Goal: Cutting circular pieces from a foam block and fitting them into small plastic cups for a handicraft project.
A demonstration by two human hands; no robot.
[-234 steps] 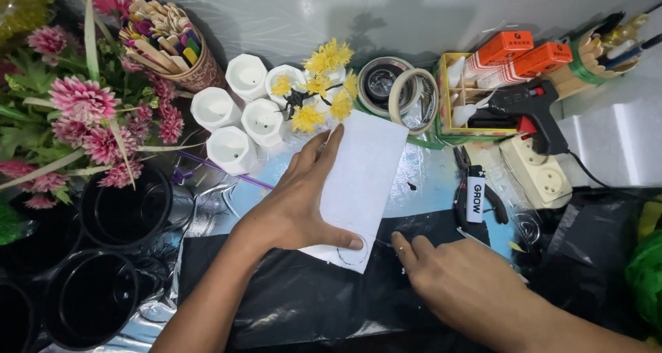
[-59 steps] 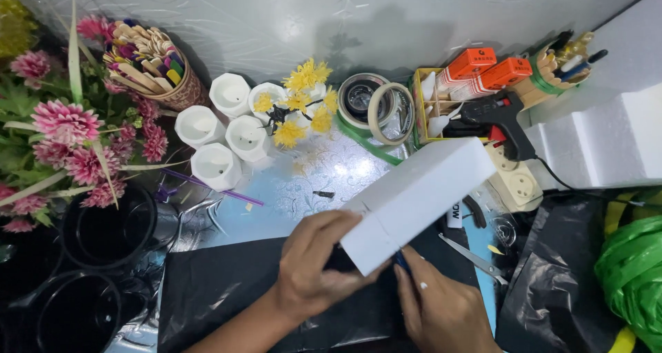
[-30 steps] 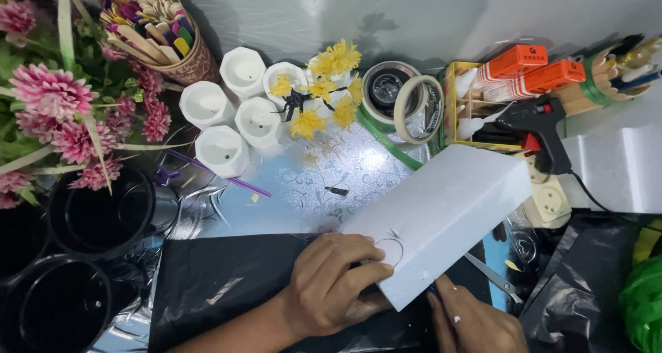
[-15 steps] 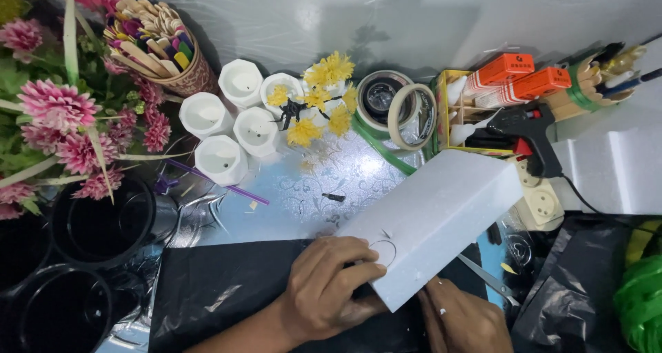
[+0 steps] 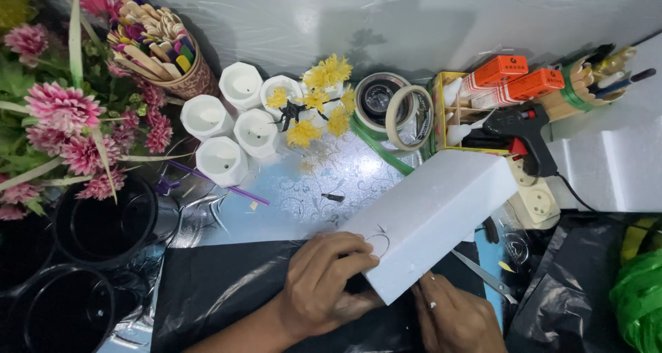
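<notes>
Taking the white foam block (image 5: 431, 225) as the landmark: far to its left stand pink flowers (image 5: 65, 129) and two black pots (image 5: 100, 229), with a cup of coloured craft sticks (image 5: 162, 53) above them. Nearer, up and left of the block, four white candle holders (image 5: 231, 125) cluster beside small yellow flowers (image 5: 321, 98). The left hand (image 5: 324, 287) grips the block's lower left corner, thumb and fingers curled over a thin circle drawn on it. The block lies tilted (its far end rising to the right) over a black plastic sheet (image 5: 221, 294). The right hand (image 5: 458, 318) sits just under the block's lower edge, touching it; whether it grasps anything cannot be told. Above the block lie tape rolls (image 5: 396, 108) and a black glue gun (image 5: 520, 129).
</notes>
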